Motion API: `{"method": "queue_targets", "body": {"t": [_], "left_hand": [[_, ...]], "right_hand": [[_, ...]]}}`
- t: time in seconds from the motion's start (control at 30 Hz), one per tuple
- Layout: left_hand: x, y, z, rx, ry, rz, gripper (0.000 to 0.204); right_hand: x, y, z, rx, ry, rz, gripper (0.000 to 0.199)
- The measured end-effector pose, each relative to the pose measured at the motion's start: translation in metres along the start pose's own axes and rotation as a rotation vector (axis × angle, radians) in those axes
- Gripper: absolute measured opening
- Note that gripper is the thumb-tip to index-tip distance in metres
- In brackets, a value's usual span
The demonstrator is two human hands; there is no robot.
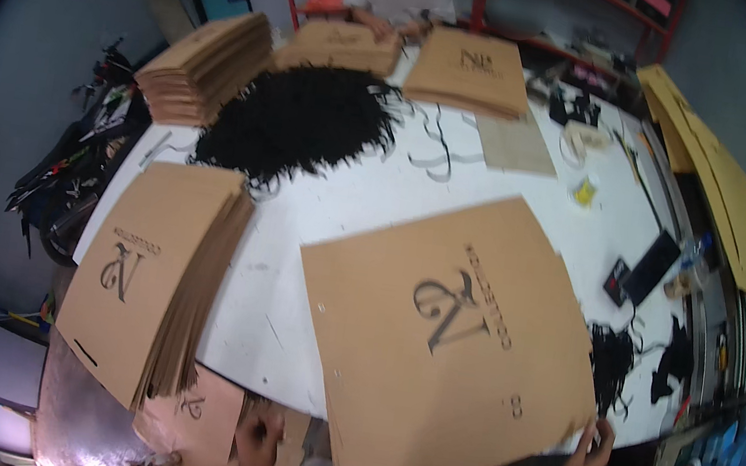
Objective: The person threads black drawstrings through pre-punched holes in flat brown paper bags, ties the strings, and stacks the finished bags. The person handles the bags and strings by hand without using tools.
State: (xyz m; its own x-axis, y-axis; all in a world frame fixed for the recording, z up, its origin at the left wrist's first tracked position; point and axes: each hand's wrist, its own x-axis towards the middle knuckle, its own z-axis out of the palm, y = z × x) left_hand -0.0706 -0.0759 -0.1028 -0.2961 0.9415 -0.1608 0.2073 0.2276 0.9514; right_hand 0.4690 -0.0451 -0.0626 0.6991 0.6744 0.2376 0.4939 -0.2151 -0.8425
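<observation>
A large flat brown paper bag (390, 320) with black lettering and two small punched holes along its left edge lies tilted over the table's near edge. At its lower right corner my right hand (587, 457) grips the paper between thumb and fingers. My left hand (259, 437) is low, left of that bag, with its fingers curled; whatever is in them, if anything, is hidden. Beside it, below table level, are more printed paper bags (191, 412). A thick stack of brown paper bags (139, 259) rests on the table to the left of both hands.
The white table (276, 291) carries a heap of black cords (298, 119) and further bag stacks (202, 64) at the back. Black cords (611, 359), a dark phone-like slab (651, 268) and a yellow item (584, 193) lie right. Another person (399, 1) is across.
</observation>
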Motion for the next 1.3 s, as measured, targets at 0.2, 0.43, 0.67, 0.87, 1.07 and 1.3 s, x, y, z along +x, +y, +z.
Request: {"method": "queue_targets", "body": {"t": [0.2,0.43,0.67,0.87,1.07,1.3], "left_hand": [[0.023,0.112,0.049,0.300,-0.159,0.388,0.069],[0.028,0.115,0.100,0.139,-0.097,0.158,0.081],[0.030,0.105,0.113,0.176,-0.054,0.246,0.073],[0.034,0.103,0.108,0.202,-0.056,0.238,0.074],[0.036,0.106,0.104,0.194,-0.079,0.249,0.076],[0.022,0.130,0.087,0.423,-0.178,0.123,0.075]], "right_hand": [[0.053,-0.045,0.027,-0.190,-0.258,-0.246,0.072],[0.082,-0.028,0.037,-0.250,-0.412,-0.275,0.071],[0.090,-0.040,0.029,-0.182,-0.513,-0.146,0.071],[0.117,-0.043,0.046,-0.048,-0.527,-0.187,0.072],[0.125,-0.049,0.047,-0.071,-0.653,-0.263,0.065],[0.084,-0.052,-0.019,-0.230,-0.712,-0.332,0.074]]}}
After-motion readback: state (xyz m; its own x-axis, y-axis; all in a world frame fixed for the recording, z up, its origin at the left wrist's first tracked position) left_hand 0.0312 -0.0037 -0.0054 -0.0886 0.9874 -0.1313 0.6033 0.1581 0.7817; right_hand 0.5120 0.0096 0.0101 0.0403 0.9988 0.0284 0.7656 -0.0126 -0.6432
